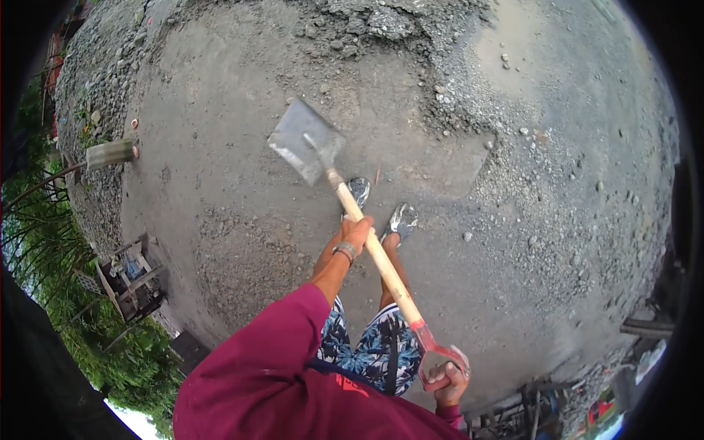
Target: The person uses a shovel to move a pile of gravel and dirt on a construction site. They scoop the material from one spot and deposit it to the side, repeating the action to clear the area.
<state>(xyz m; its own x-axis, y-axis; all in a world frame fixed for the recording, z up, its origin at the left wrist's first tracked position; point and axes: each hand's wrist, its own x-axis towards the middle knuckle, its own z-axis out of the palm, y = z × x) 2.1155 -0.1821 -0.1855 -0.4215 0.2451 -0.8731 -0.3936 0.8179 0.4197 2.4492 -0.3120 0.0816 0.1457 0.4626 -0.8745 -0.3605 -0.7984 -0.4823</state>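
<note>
A shovel [381,260] with a pale wooden shaft and a red D-shaped grip slants across the view in front of me. Its flat, squarish metal blade [304,139] points away to the far left, with no load visible on it; whether it touches the ground I cannot tell. My left hand [357,233], with a band at the wrist, is wrapped round the shaft below the blade. At the lower right, my right hand [447,380] is closed round the red grip. Beyond the blade, the grey ground [227,110] looks flat and packed.
Broken gravel [367,29] forms a rough ridge at the far side, beside a muddy puddle [513,44]. Loose stones [550,242] scatter to the right. On the left stand a cylindrical block [110,153], a wooden frame [132,279] and green plants [44,264]. My shoes [402,220] are near the shaft.
</note>
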